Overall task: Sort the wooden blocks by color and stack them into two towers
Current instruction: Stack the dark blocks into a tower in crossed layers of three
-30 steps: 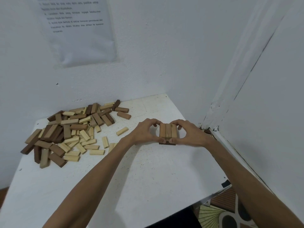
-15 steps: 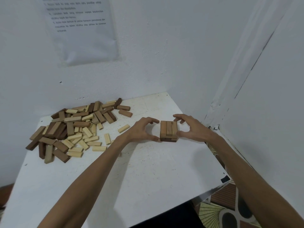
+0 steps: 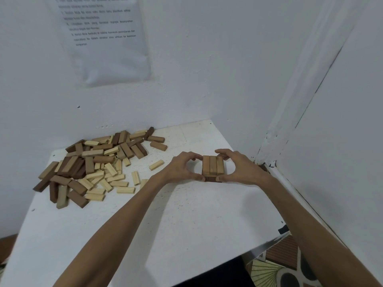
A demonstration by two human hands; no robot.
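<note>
White walls (image 3: 207, 69) meet in a corner at the right; a white desk (image 3: 186, 224), scuffed and speckled, is pushed into that corner; on the back wall above its left half hangs a sheet of paper (image 3: 107, 42) whose printed lines are too blurred to read; a patch of patterned floor (image 3: 275, 266) shows below the desk's near right corner.

On the left half of the desk lies a loose pile of blocks (image 3: 93, 162), dark brown, mid brown and pale all mixed, lying flat across one another; pale ones spill from its near right edge.

The person's forearms (image 3: 124, 214) reach in from the bottom toward the right rear of the desk; the left hand (image 3: 182, 167) and the right hand (image 3: 240, 168) face each other with a small stack (image 3: 213, 167) between them; each hand is curled in a C round its own side, thumb at the near lower edge and fingertips bent over the far end, so both grip the stack.

The stack stands near the wall corner, well apart from the pile; its top layer is three mid-brown blocks side by side, touching; a darker layer (image 3: 211, 179) shows beneath at the near edge.

A single pale block (image 3: 156, 165) lies alone between the pile and the left hand; two brown blocks (image 3: 155, 139) lie just off the pile's far right edge.
</note>
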